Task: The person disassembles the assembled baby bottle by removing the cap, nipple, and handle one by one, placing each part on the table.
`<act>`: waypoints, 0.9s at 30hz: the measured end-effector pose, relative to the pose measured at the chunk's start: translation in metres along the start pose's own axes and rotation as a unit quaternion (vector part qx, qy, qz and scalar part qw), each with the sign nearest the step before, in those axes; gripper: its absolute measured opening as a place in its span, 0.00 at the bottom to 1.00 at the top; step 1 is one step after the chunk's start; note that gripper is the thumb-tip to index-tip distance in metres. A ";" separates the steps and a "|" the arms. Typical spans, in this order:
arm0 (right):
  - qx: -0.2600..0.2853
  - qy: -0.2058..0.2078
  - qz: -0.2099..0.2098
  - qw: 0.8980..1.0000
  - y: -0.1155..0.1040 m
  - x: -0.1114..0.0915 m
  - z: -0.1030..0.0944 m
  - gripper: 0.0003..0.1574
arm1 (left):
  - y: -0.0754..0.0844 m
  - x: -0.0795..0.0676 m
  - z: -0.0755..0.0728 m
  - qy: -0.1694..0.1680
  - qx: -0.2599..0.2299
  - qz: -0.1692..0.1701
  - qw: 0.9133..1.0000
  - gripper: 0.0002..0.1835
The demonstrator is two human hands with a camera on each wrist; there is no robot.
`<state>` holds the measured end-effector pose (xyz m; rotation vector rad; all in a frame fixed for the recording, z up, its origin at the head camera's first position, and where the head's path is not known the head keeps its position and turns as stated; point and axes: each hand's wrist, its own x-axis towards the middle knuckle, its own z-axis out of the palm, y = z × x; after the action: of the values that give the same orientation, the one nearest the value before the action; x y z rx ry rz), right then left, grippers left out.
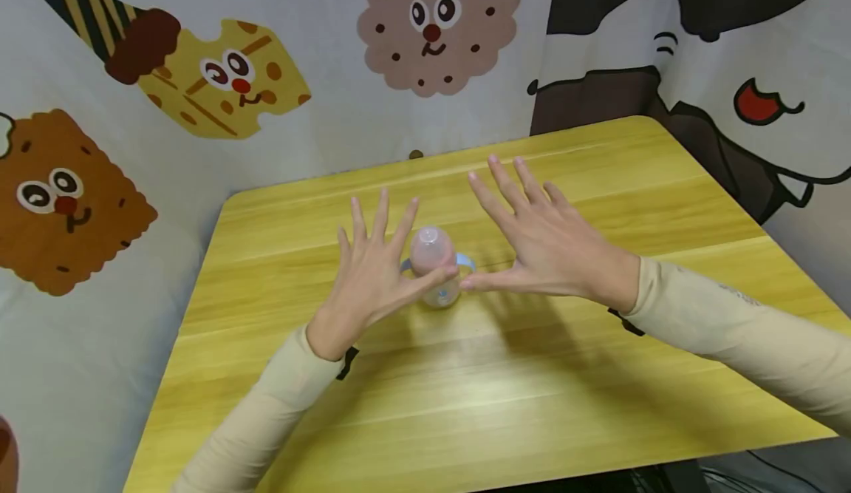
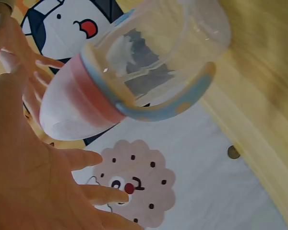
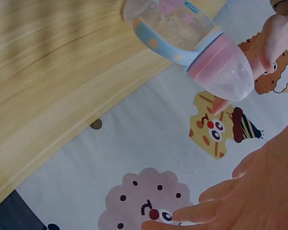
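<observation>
A baby bottle [image 1: 431, 250] stands upright on the table, with a pink collar, a clear domed cap and two blue handles. Its transparent body [image 2: 149, 52] looks empty in the left wrist view, and printed figures mark it in the right wrist view, where a spotted handle [image 3: 158, 44] shows. My left hand [image 1: 372, 271] is spread out above and left of the bottle, its thumb passing in front of it from the head camera. To the right, my right hand [image 1: 545, 242] is also spread, thumb pointing toward the bottle. Neither hand grips anything.
The yellow wood-grain table [image 1: 465, 397] has rounded far corners. Behind it and to the left hangs a white cloth [image 1: 319, 109] with cartoon biscuit and cheese prints. Dark cables [image 1: 731, 478] lie below the table's near right edge.
</observation>
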<state>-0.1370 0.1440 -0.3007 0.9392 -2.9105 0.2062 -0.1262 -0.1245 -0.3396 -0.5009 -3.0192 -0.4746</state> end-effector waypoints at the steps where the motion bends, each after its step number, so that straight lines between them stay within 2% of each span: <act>1: 0.000 0.000 -0.001 1.000 0.000 0.000 0.000 0.82 | -0.001 0.000 0.001 -0.005 -0.004 -0.002 1.000 0.60; 8: 0.001 -0.001 -0.015 1.000 0.000 0.002 0.001 0.78 | -0.009 0.003 0.012 -0.025 -0.044 -0.007 0.999 0.62; 12: 0.010 -0.006 -0.016 1.000 0.000 0.001 0.004 0.75 | -0.014 0.003 0.019 -0.027 -0.045 0.002 0.999 0.62; 20: 0.019 0.007 -0.030 0.999 -0.001 0.004 0.007 0.72 | -0.019 0.004 0.024 -0.046 -0.070 0.028 0.996 0.61; 27: 0.019 0.010 -0.049 0.999 -0.005 0.010 0.010 0.70 | -0.024 0.004 0.030 -0.051 -0.107 0.031 0.993 0.64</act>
<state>-0.1426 0.1329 -0.3093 1.0753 -2.8423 0.2635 -0.1371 -0.1359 -0.3745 -0.6466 -3.0541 -0.7962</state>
